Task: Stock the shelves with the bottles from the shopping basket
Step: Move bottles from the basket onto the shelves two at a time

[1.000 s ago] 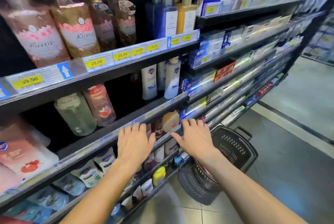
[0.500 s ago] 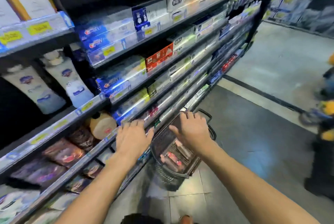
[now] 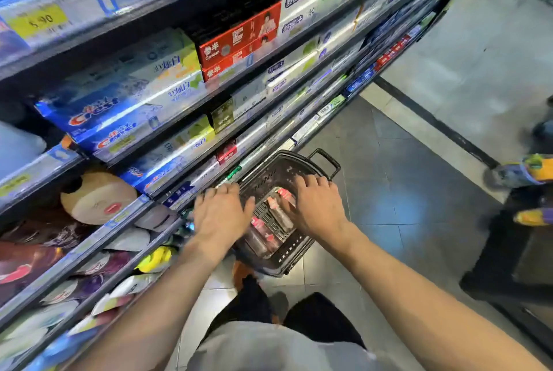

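Black perforated plastic forms the shopping basket [image 3: 294, 251], which stands on the tiled floor [image 3: 398, 191] just beside the lowest shelves [image 3: 98, 239], its handle [image 3: 324, 161] at the far end. Several bottles [image 3: 278, 215] with pink-red labels lie on their sides inside it. The left hand [image 3: 221, 215] hovers palm down over the basket's shelf-side rim, fingers extended and spread, holding nothing. The right hand [image 3: 314, 206] hovers palm down over the basket's far interior, fingers likewise spread and empty. The bottles lie between and below both hands. Motion blur makes it unclear whether either hand touches a bottle. The upper shelves hold toothpaste boxes [image 3: 119, 107].
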A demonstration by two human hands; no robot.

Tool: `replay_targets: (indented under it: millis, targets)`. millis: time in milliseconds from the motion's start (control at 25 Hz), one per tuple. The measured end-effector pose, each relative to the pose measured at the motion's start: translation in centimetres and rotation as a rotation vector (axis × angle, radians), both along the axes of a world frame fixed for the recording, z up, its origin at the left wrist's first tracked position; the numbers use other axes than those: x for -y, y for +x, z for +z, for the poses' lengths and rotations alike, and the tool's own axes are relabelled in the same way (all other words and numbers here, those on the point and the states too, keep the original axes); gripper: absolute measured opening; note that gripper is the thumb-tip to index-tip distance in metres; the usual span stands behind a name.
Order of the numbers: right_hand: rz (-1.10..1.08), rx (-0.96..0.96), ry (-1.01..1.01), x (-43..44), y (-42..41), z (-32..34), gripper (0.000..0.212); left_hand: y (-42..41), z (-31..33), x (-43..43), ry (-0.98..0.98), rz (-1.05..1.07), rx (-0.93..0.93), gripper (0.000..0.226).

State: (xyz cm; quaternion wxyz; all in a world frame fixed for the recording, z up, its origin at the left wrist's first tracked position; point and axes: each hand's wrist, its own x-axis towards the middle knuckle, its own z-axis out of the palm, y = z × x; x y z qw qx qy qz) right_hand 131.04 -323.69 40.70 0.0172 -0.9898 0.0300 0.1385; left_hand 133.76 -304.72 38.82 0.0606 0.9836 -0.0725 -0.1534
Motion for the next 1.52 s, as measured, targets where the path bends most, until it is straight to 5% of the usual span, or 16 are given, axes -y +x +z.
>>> replay_targets:
  millis: [440, 640, 840, 1080, 1200, 1280, 1320, 1520]
  targets:
    - [0.174, -0.266, -0.012, 7.0, 9.1, -12.8, 0.070, 5.7, -11.6, 7.6, 0.007, 0.289, -0.349, 0.057]
    - [0.198, -0.363, 0.026, 11.6, 12.2, -21.4, 0.065, 6.5, -20.6, 12.7, -0.122, 0.518, -0.357, 0.043]
    - [0.056, -0.460, 0.112, 15.1, 14.9, -32.9, 0.069, 7.6, -31.9, 15.8, -0.314, 0.761, -0.447, 0.040]
    - [-0.243, -0.558, 0.266, 16.8, 16.5, -49.4, 0.065, 9.0, -49.3, 18.5, -0.433, 0.878, -0.568, 0.074]
    - [-0.192, -0.456, 0.213, 16.8, 16.3, -57.1, 0.047, 9.3, -57.9, 19.7, -0.482, 0.965, -0.580, 0.081]
    - [-0.419, -0.513, 0.443, 16.8, 16.5, -62.2, 0.033, 9.3, -63.1, 20.3, -0.526, 1.053, -0.579, 0.081]
    - [-0.337, -0.412, 0.416, 17.6, 16.7, -65.1, 0.032, 9.4, -65.5, 20.7, -0.532, 1.089, -0.572, 0.084]
    - [-0.409, -0.509, 0.315, 17.5, 17.7, -72.0, 0.072, 9.9, -73.1, 22.6, -0.556, 1.163, -0.531, 0.092]
